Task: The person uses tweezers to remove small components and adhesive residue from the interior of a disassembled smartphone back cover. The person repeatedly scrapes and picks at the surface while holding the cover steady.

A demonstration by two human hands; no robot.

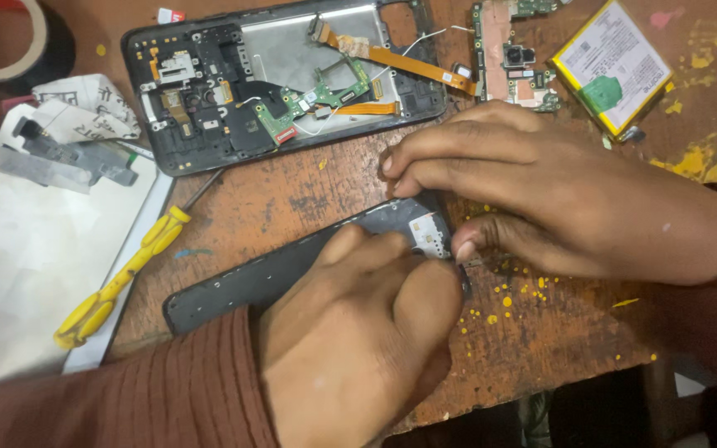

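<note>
Hands: left (pixel 358 332) & right (pixel 541 195) both pinched shut on dark phone panel (pixel 267 274), opened phone (pixel 284 79) behind.

Worn wooden table (pixel 309 195), yellow paint specks; floor below perhaps dark.

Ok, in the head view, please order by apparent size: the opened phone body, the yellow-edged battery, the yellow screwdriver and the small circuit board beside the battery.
1. Opened phone body, clearly largest.
2. Yellow screwdriver, long but thin.
3. Yellow-edged battery, partly cut off by the frame, so unsure against the screwdriver.
4. Small circuit board, smallest.
</note>
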